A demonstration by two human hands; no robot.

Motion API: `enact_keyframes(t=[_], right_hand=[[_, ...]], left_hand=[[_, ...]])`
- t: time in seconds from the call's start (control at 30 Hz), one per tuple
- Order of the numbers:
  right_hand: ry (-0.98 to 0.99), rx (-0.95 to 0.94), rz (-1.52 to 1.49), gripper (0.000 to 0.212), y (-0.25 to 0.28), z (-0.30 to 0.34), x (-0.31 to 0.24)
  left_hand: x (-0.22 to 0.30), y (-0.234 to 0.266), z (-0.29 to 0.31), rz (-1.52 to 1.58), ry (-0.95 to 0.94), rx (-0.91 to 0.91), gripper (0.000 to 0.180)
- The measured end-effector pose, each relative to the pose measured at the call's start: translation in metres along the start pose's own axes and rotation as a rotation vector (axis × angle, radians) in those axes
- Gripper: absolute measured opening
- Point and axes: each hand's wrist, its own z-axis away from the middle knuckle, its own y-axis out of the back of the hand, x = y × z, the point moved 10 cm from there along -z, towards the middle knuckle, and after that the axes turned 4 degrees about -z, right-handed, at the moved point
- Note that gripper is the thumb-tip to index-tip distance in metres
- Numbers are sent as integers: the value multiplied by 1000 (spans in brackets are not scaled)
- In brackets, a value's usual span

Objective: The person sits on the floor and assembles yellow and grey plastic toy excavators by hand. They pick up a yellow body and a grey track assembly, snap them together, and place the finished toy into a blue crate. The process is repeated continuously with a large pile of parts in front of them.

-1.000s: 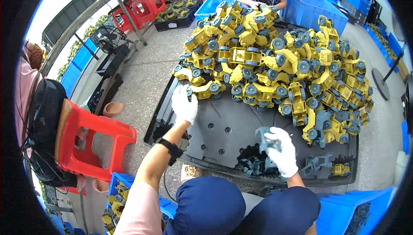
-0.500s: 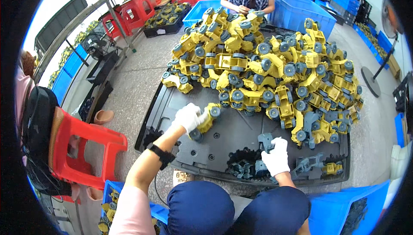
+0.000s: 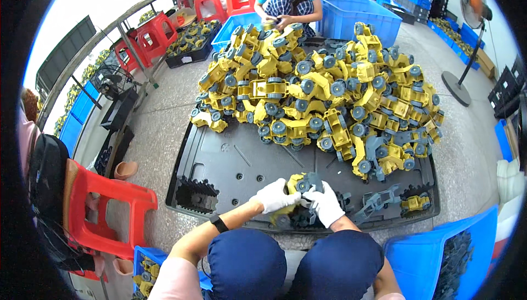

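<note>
My left hand, in a white glove, grips a yellow toy truck with dark grey wheels, low over the near part of a black plastic tray table. My right hand, gloved too, closes on a grey plastic part and presses it to the truck. Fingers partly hide where the two meet. Right of my hands lie a loose grey frame-like part and a small yellow toy piece. A large heap of yellow toy trucks covers the far side.
Across the heap a co-worker sits, hands together around something small. Blue bins stand beyond, and another blue bin holds dark parts at my lower right. A red stool is on the left. A standing fan rises far right.
My left hand has brought the truck right and nearer to me. My right hand has lifted a grey part and moved left to meet it. The whole view has shifted slightly.
</note>
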Motion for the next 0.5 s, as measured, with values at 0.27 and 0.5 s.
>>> enact_keyframes(t=[0.27, 0.5], right_hand=[[129, -107, -198, 48, -29, 19, -36], [168, -292, 194, 37, -54, 41, -70]], left_hand=[[37, 6, 6, 1066, -464, -71, 48], [56, -19, 31, 1319, -345, -559, 80]])
